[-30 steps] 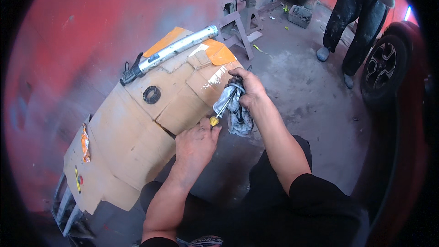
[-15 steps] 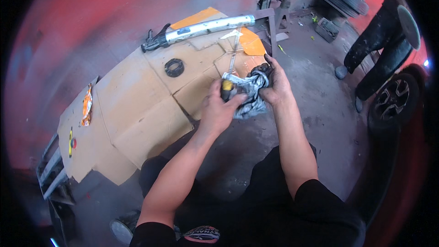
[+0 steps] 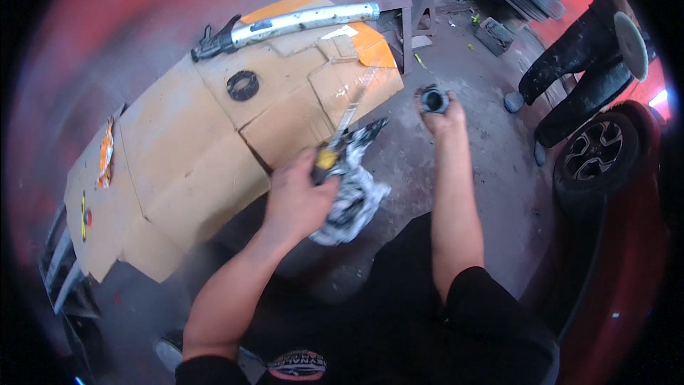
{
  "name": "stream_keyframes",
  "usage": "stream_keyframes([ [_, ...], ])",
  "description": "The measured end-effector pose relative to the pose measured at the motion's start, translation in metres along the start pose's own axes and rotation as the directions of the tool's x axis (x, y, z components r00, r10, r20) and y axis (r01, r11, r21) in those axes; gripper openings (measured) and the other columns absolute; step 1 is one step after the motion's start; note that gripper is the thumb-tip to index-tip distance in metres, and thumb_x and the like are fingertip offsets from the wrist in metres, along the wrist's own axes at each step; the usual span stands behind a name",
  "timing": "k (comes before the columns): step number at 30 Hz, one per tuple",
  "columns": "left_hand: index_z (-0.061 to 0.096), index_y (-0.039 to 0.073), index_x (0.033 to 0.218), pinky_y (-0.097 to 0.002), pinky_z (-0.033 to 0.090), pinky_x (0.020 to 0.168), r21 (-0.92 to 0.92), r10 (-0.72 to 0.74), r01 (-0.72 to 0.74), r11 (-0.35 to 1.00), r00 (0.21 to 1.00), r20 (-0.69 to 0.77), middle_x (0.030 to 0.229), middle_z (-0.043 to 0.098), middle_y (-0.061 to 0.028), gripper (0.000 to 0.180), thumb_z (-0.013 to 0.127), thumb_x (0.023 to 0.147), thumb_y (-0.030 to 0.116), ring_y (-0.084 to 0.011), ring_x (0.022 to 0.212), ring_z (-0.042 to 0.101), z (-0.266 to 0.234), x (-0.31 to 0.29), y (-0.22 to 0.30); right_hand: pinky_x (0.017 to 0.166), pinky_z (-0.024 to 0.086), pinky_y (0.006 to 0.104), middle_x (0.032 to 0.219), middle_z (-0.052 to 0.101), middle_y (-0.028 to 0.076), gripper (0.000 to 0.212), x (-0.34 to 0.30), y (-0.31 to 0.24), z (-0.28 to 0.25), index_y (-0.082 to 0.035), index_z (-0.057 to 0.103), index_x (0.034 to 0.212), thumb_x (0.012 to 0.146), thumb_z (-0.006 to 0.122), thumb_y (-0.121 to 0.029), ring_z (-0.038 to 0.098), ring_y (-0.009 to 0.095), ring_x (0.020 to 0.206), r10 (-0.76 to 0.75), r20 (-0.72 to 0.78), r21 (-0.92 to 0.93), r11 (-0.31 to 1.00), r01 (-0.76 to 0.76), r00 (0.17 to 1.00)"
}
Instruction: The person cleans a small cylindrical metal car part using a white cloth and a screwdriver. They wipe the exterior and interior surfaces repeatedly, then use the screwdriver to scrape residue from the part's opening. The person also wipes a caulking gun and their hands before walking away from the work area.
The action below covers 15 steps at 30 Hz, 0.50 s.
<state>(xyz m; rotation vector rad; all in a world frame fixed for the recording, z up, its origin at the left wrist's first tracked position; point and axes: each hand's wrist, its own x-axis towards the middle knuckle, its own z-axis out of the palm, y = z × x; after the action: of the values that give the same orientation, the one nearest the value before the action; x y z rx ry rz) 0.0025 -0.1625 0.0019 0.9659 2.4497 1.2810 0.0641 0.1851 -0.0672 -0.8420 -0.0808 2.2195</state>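
Note:
My left hand (image 3: pixel 296 192) is closed round the black-and-yellow handle of a long, thin metal tool (image 3: pixel 326 160), which looks like a screwdriver; its shiny shaft points up and away over the cardboard. A crumpled grey-white rag (image 3: pixel 360 199) with dark stains hangs from the same hand, blurred by motion. To the right, apart from the rag, my right hand (image 3: pixel 449 115) grips a dark, hollow, round part (image 3: pixel 434 100) with its open end showing. The fingers behind that part are mostly hidden.
A large cardboard sheet (image 3: pixel 192 142) carries a silver tube with a black end (image 3: pixel 306 23), a black ring (image 3: pixel 243 85), an orange wrapper (image 3: pixel 106 153) and a yellow cutter (image 3: pixel 83 216). Another person's legs (image 3: pixel 577 64) stand at right, near a car wheel (image 3: pixel 600 150).
My hands have parted. The left has drawn down and left with the tool and rag; the right has come away from the rag, and the round part now shows in it.

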Motion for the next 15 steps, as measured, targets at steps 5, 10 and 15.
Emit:
stream_keyframes([
  [5, 0.061, -0.01, 0.11, -0.042, 0.05, 0.087, -0.035, -0.177, 0.179, 0.983, 0.982, 0.059, 0.101, 0.066, -0.029, 0.046, 0.075, 0.078, 0.02, -0.0404, 0.098, 0.066, -0.015, 0.005, -0.017, 0.097, 0.052, 0.0532, 0.111, 0.062, 0.023, 0.043, -0.056, 0.013, 0.024, 0.001, 0.053, 0.115, 0.106, 0.029, -0.034, 0.06, 0.039, 0.111, 0.016, 0.133, -0.088, 0.996, -0.004, 0.991],
  [10, 0.059, -0.009, 0.113, -0.042, 0.048, 0.091, -0.005, -0.209, 0.213, 0.977, 0.966, 0.15, 0.108, 0.064, -0.0299, 0.052, 0.077, 0.08, 0.026, -0.0402, 0.105, 0.063, 0.002, 0.001, -0.022, 0.095, 0.053, 0.0544, 0.114, 0.061, 0.027, 0.044, -0.09, 0.041, 0.044, 0.005, 0.054, 0.116, 0.105, 0.031, -0.031, 0.061, 0.042, 0.106, 0.12, 0.196, -0.067, 0.992, -0.109, 0.973],
  [15, 0.058, -0.008, 0.112, -0.0428, 0.048, 0.091, 0.069, -0.217, 0.207, 0.976, 0.953, 0.211, 0.108, 0.064, -0.0294, 0.054, 0.079, 0.079, 0.03, -0.0408, 0.106, 0.062, 0.012, -0.003, -0.037, 0.096, 0.052, 0.0563, 0.115, 0.058, 0.031, 0.059, -0.073, 0.034, 0.026, 0.012, 0.047, 0.118, 0.105, 0.026, -0.041, 0.059, 0.044, 0.109, 0.31, 0.46, -0.044, 0.944, -0.327, 0.832],
])
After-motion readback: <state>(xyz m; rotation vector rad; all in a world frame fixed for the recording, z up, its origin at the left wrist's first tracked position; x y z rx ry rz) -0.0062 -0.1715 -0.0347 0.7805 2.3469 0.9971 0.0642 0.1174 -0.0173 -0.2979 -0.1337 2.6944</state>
